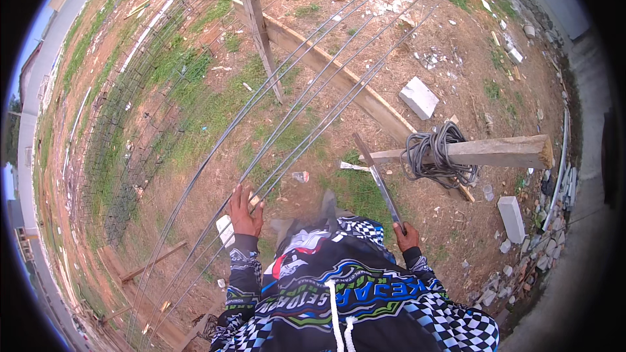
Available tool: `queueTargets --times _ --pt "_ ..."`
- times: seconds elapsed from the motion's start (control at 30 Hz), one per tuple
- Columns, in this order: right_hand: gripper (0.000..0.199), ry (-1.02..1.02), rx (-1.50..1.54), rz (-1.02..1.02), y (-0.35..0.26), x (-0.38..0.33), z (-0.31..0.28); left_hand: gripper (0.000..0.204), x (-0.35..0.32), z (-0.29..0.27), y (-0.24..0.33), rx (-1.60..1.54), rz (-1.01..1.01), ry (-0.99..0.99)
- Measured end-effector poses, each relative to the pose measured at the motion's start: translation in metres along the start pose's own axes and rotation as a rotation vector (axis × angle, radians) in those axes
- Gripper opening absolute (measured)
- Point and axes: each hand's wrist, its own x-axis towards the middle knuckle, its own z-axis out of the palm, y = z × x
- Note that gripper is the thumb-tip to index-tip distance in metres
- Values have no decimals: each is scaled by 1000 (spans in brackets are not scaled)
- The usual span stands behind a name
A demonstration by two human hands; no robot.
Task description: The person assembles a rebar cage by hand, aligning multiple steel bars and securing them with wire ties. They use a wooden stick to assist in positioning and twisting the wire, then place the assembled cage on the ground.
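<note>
Several long thin steel rods [287,117] run slantwise in spaced groups from the lower left to the upper right, resting across a wooden plank [342,75]. My left hand [245,212] lies at the rods, fingers stretched out and apart, touching or just above them; the exact contact is hard to tell. My right hand [407,238] is closed round the lower end of a long, narrow metal bar tool [385,189]. Its shiny middle leads to a darker, brownish far end, which points up and left, apart from the rods.
The plank is fixed to an upright wooden post [262,42]. Coiled dark wire [443,153] hangs round a wooden beam [502,152] at right. Pale blocks [418,98] and rubble [544,254] lie on the right. Wire-and-bar cages [124,117] lie on the grass at left.
</note>
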Motion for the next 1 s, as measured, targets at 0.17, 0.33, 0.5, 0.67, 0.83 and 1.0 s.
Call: queueTargets --times 0.17,0.33,0.5,0.67,0.83,1.0 --pt "59 -199 -152 1 56 29 37 31 23 -81 71 -485 -188 -65" --pt "60 -370 -167 99 76 74 58 21 84 -217 210 -348 735 164" --pt "57 -428 -236 -147 31 101 62 19 43 -300 280 -158 985 196" --pt "54 -501 -350 -78 34 100 74 21 -31 -309 260 -220 988 294" --pt "57 -540 -549 -67 56 65 97 24 -159 -307 206 -369 795 562" --pt "54 -701 -752 -397 27 39 139 29 -351 -244 148 -379 57 822"
